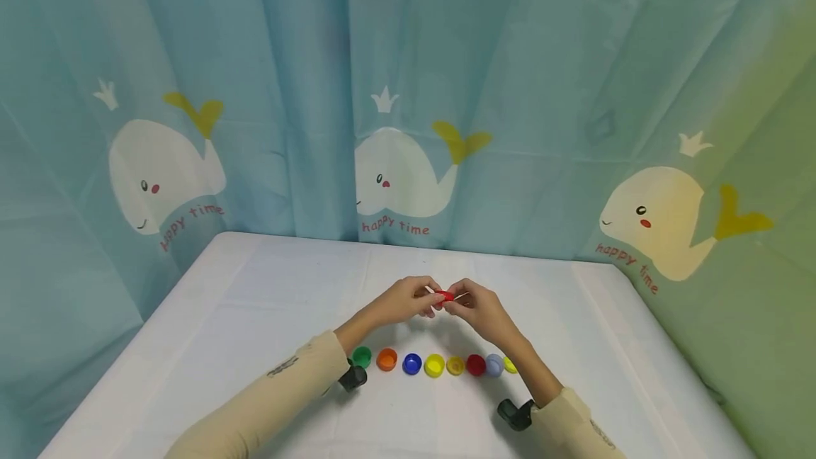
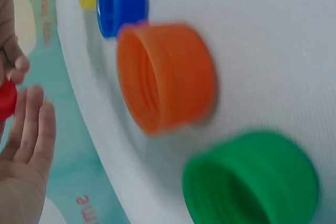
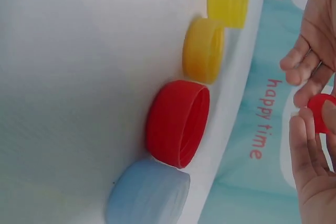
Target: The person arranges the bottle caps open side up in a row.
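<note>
Above the table, a small red bottle cap is held between both hands, with fingertips meeting around it. The left hand pinches it from the left, and the right hand from the right. In the right wrist view a thumb lies across the red cap, hiding part of it. Nearer the person stands a row of caps: green, orange, blue, yellow, darker yellow, red, pale blue and another yellow, partly behind the right forearm.
A white-covered table carries the row of caps. Behind it hangs a pale blue curtain with whale prints. Dark wrist devices sit under the left and right forearms, close to the row.
</note>
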